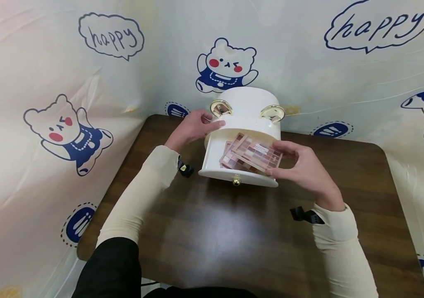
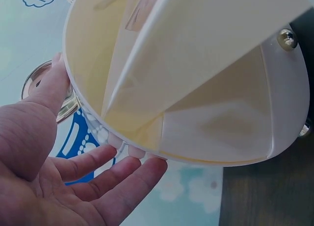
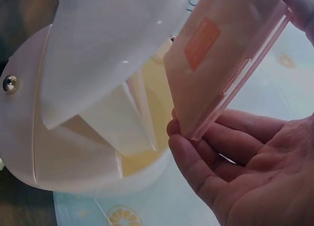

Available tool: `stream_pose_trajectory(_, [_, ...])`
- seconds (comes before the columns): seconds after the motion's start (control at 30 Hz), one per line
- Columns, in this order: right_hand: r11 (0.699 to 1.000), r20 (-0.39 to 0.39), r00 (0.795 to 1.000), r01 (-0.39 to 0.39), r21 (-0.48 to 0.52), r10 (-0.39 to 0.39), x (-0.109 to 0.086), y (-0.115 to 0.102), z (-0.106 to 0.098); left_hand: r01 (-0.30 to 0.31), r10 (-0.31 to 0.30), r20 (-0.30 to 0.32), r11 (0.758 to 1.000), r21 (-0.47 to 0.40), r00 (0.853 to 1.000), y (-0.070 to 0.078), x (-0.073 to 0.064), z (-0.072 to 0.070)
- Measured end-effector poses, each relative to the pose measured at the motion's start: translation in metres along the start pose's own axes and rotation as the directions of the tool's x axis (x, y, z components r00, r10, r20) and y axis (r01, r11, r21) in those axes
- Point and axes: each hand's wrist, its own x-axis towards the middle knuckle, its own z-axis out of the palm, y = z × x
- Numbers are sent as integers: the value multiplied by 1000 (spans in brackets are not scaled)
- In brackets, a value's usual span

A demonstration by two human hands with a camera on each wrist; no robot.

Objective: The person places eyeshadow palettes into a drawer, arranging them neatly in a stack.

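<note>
A white rounded box [image 1: 249,99] with two shiny gold ears [image 1: 221,108] stands at the back of the table, its drawer [image 1: 212,157] pulled out toward me. My right hand [image 1: 303,167] pinches a flat, pinkish eyeshadow palette [image 1: 258,151] by its opposite edges, tilted above the drawer. In the right wrist view the palette's underside [image 3: 216,64] shows an orange label. More palettes [image 1: 228,159] lie in the drawer, partly hidden under the held one. My left hand [image 1: 193,128] rests on the box's left side, thumb and fingers spread along its edge [image 2: 81,96].
The drawer front carries a small gold knob [image 1: 236,182]. Beneath everything is a dark brown wooden table [image 1: 197,219]. A light cloth [image 1: 159,62] printed with bears and "happy" rises behind and beside it. Black wrist cameras [image 1: 306,215] hang at both sleeves.
</note>
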Motion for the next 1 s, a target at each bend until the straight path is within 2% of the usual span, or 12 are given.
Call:
stream_pose_trajectory(0.13, [999, -5, 1000, -11, -51, 11, 6, 1, 6, 0, 0, 2, 1000, 1, 1000, 0, 0, 0])
stream_pose_trajectory(0.3, [998, -15, 1000, -3, -69, 2, 12, 4, 10, -7, 7, 7, 1000, 4, 1000, 2, -1, -1])
stream_pose_trajectory(0.73, [997, -36, 999, 19, -70, -22, 19, 4, 23, -23, 23, 3, 1000, 4, 1000, -2, -3, -3])
stream_pose_trajectory(1.0, [999, -61, 998, -2, -48, -1, 18, -1, 30, -37, 37, 7, 999, -10, 999, -3, -3, -2])
